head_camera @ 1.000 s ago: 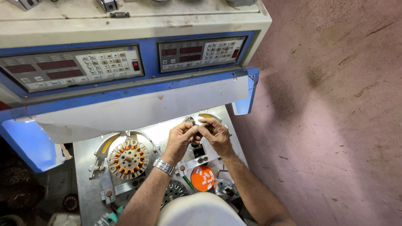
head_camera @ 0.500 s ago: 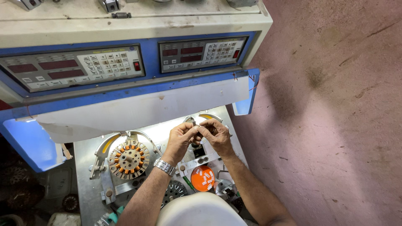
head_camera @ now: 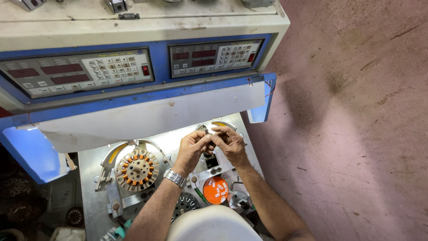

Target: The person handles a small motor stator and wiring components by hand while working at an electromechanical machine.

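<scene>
My left hand (head_camera: pixel 191 149) and my right hand (head_camera: pixel 229 142) meet fingertip to fingertip over the right side of a metal work plate (head_camera: pixel 91 196). Their fingers pinch something small between them; it is too small to make out. A metal watch (head_camera: pixel 174 177) sits on my left wrist. A round stator core with copper-wound teeth (head_camera: pixel 136 170) is mounted on a fixture to the left of my left hand. Below my hands lies an orange disc (head_camera: pixel 216 190) with white bits on it, and a bare toothed metal core (head_camera: pixel 187 203).
A blue and cream machine console (head_camera: pixel 133 58) with two keypad display panels stands behind the plate. A white shield (head_camera: pixel 147 114) hangs over the plate's back edge. A pale rounded object (head_camera: pixel 214 225) sits close to the camera. Pinkish concrete floor (head_camera: pixel 356 134) lies to the right.
</scene>
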